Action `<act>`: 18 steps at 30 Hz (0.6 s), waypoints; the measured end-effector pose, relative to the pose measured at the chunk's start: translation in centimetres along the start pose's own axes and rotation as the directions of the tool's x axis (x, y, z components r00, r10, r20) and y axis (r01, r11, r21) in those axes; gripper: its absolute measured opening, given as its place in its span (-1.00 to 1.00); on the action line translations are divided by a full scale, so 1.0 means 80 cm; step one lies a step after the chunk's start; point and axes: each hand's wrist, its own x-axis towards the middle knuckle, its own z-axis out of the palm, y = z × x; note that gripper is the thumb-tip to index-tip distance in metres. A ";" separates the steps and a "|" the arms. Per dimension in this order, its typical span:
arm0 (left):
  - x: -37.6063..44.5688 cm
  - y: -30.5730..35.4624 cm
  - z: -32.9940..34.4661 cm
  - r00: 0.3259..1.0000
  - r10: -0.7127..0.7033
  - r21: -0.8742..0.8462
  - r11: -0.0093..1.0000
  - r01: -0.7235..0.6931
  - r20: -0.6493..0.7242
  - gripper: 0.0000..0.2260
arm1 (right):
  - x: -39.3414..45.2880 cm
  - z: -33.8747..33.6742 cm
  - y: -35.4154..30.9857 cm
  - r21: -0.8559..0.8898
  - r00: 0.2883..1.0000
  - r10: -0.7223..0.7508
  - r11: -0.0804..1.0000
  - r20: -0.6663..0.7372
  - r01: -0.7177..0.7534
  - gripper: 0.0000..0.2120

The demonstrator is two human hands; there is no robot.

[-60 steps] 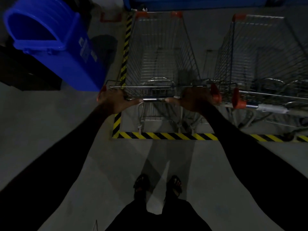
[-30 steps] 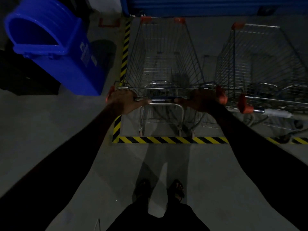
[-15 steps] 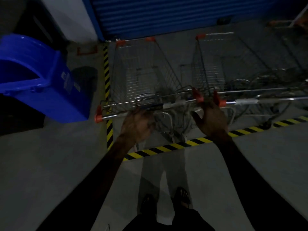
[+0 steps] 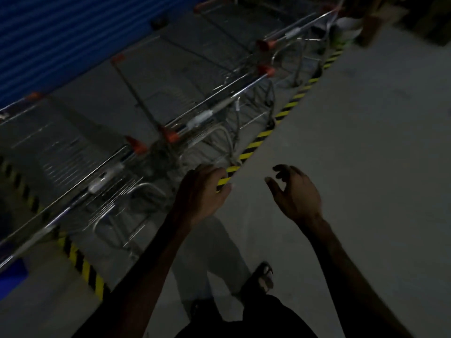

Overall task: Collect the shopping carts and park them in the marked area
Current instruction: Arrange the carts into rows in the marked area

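While both hands hang free in the air above the floor (image 4: 366,142), three shopping carts stand side by side inside the marked area, a bay edged with yellow-and-black striped tape (image 4: 262,136). The nearest cart (image 4: 80,167) sits at the left of the scene, its handle bar (image 4: 102,182) running diagonally with an orange end cap. A second cart (image 4: 185,93) stands just beside it, further right, and a third cart (image 4: 244,28) lies beyond that at the far end of the row. All three face a blue roller shutter (image 4: 61,32) on the far left.

The left hand (image 4: 202,191) hovers over the tape line, just beside the nearest cart's rear frame, with its fingers loosely bent downward and holding nothing. The right hand (image 4: 295,193) is out over bare floor, well apart from the carts, its fingers spread and slightly curled, also holding nothing. Dark sleeves cover both forearms.

Near the bottom, a sandalled foot (image 4: 262,279) rests on the floor. A blue bin (image 4: 9,272) shows at the left edge. The picture is dim and blurred.
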 end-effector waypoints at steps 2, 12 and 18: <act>0.023 0.029 0.015 0.999 0.038 -0.014 0.999 -0.038 -0.028 -0.74 | 0.002 -0.022 0.033 0.033 0.999 0.034 0.999 -0.022 -0.033 -0.60; 0.125 0.142 0.072 0.996 0.087 -0.056 0.995 -0.087 -0.015 -0.60 | 0.060 -0.095 0.145 0.116 0.994 0.064 0.992 -0.089 -0.054 -0.63; 0.199 0.168 0.078 0.993 0.088 -0.104 0.990 -0.096 -0.081 -0.64 | 0.130 -0.140 0.165 0.079 0.992 0.028 0.997 -0.126 -0.018 -0.63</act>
